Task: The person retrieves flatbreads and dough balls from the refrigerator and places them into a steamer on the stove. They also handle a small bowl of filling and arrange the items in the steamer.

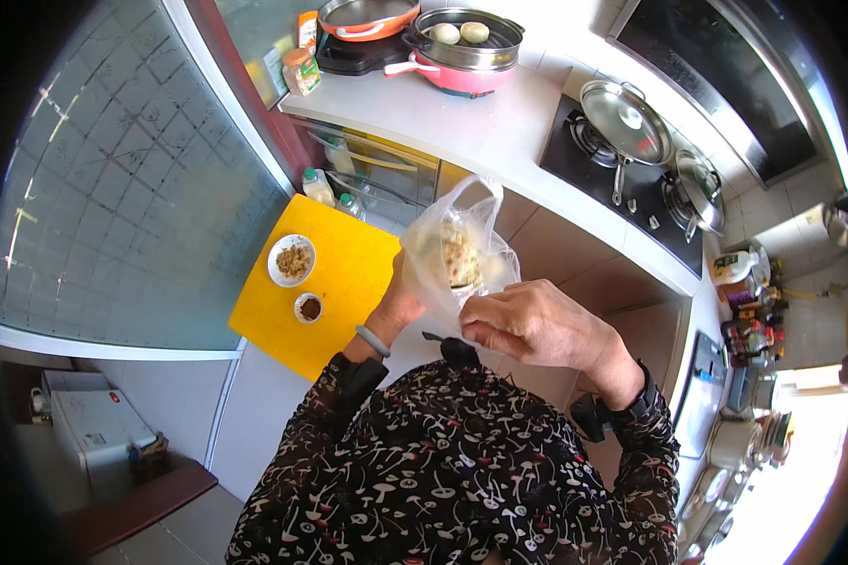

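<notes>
A translucent white plastic bag (431, 282) is held up in front of my body, its handle loop uppermost. Inside it is browned flatbread (461, 258), partly seen through the plastic. My left hand (401, 293) supports the bag from its left side, the fingers mostly hidden behind it. With bent fingers my right hand (530, 321) pinches the bag's lower right edge. To the left, a yellow board (353, 261) carries a white bowl (273, 274) of brown crumbly food (293, 261) and a smaller bowl (299, 317) of dark reddish-brown powder (310, 308).
On the white counter (424, 120) ahead stand a pink electric pan (459, 76) under a steamer with two round buns (459, 32), an orange pan (367, 25) and a jar (301, 72). Lidded pans (625, 120) sit on the black gas hob (562, 155). Capped bottles (318, 185) stand beyond the board.
</notes>
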Action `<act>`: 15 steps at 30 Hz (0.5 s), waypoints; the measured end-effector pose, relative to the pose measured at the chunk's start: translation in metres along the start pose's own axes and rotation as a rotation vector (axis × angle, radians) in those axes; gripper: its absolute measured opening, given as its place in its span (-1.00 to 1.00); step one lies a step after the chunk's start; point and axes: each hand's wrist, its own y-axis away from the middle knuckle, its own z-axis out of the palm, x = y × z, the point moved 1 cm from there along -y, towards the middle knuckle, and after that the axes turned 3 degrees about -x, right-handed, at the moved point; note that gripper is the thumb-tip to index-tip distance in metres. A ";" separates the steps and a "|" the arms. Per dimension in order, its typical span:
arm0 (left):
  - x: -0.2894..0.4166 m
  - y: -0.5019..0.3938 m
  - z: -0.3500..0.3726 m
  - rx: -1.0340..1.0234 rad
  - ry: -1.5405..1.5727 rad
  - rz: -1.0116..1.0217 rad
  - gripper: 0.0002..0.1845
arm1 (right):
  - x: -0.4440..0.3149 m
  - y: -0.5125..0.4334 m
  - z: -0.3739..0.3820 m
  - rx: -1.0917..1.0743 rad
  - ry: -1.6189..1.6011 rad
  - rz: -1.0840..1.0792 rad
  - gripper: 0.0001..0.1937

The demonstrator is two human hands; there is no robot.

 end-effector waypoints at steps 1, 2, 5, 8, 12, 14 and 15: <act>-0.003 -0.021 0.004 0.009 0.251 -0.044 -0.35 | 0.020 0.002 -0.012 -0.013 -0.003 0.017 -0.91; -0.007 -0.036 0.010 0.019 0.185 -0.003 -0.20 | 0.039 0.003 -0.023 0.044 -0.052 0.026 -0.76; -0.016 -0.085 0.018 0.073 0.287 -0.043 -0.13 | 0.097 0.008 -0.057 -0.077 0.038 0.316 -0.70; -0.017 -0.126 0.025 -0.036 0.405 -0.014 -0.33 | 0.147 0.002 -0.083 0.021 0.169 0.477 -0.69; -0.014 -0.168 0.028 -0.084 0.091 0.144 -0.35 | 0.204 -0.019 -0.111 0.119 0.432 0.540 -0.83; -0.016 -0.188 0.023 0.006 0.323 0.067 -0.40 | 0.228 -0.031 -0.126 0.137 0.441 0.552 -0.73; -0.018 -0.199 0.018 0.048 0.480 0.027 -0.43 | 0.240 -0.039 -0.132 0.200 0.430 0.501 -0.68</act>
